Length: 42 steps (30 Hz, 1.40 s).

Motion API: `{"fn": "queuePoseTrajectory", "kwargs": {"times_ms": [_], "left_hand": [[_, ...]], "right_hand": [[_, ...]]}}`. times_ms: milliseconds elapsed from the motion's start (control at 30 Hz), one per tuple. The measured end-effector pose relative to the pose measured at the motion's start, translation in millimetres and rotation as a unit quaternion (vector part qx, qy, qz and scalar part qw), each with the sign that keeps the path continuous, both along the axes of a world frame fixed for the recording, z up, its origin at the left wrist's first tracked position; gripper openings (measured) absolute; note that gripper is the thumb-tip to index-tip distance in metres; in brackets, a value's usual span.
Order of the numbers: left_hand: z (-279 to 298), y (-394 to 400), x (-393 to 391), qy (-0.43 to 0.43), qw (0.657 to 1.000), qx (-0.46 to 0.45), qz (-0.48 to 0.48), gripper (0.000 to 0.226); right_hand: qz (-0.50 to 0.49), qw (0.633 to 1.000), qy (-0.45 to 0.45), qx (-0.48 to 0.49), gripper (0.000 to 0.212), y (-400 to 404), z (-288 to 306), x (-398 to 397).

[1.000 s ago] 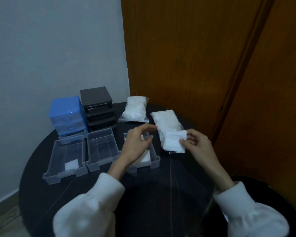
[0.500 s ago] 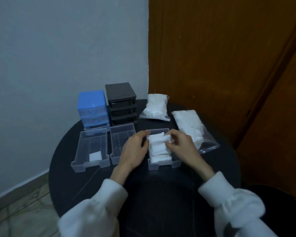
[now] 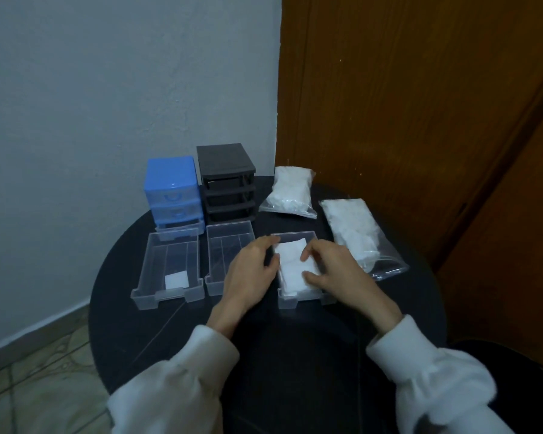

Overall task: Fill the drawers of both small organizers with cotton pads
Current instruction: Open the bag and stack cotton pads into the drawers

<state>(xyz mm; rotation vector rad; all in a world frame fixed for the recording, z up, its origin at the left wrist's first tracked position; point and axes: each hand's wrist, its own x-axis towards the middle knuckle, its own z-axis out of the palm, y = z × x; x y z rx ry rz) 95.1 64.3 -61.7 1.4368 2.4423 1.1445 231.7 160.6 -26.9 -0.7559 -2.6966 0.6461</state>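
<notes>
Cotton pads (image 3: 295, 267) stacked in rt clear drawer (image 3: 298, 300) on round black table (image 3: 295, 355). L hand (image 3: 251, 270) fingers relaxed, at drawer's left wall; R hand (image 3: 336, 270) fingers loosely spread, tips on pads. Mid drawer (image 3: 229, 242), left drawer (image 3: 166, 270) w/ one pad. Blue organizer (image 3: 171, 189), black organizer (image 3: 226, 180) behind; two pad bags (image 3: 290, 189) right.

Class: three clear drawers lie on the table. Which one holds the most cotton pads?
The right drawer, between both hands, holds a stack; the left drawer holds one pad, the middle drawer none visible.
</notes>
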Motion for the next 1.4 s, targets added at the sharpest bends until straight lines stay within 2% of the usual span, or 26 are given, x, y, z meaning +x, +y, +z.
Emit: {"fn": "queuePoseTrajectory", "kwargs": {"times_ms": [67,167,333,433,633,867,1067,1233,1400], "left_hand": [[0,1,0,-0.001,1.000,0.002,0.001,0.039],[-1,1,-1,0.000,1.000,0.001,0.003,0.039],[-1,1,-1,0.000,1.000,0.002,-0.005,0.039],[1,1,0,-0.001,1.000,0.000,-0.004,0.039],[3,-1,1,0.002,1.000,-0.002,-0.008,0.039],[13,1,4,0.034,0.999,-0.031,-0.027,0.039],[34,25,34,0.031,0.995,0.014,-0.096,0.034],[40,59,76,0.039,0.986,-0.004,-0.161,0.041],[17,77,103,0.088,0.984,-0.031,-0.154,0.051]], "right_hand": [[0.006,0.998,-0.016,0.058,0.025,-3,0,1],[0.010,0.997,0.015,0.079,0.026,-2,-1,4],[0.081,0.996,-0.018,0.023,0.031,2,-6,5],[0.082,0.996,-0.017,0.011,0.036,3,-14,3],[0.101,0.994,-0.008,-0.026,0.030,5,-13,5],[0.015,0.990,0.125,-0.059,0.022,14,-10,46],[-0.069,0.988,0.134,-0.026,0.019,34,-17,93],[-0.144,0.971,0.159,-0.101,0.027,46,-33,104],[-0.196,0.950,0.200,-0.139,0.032,52,-49,96]]}}
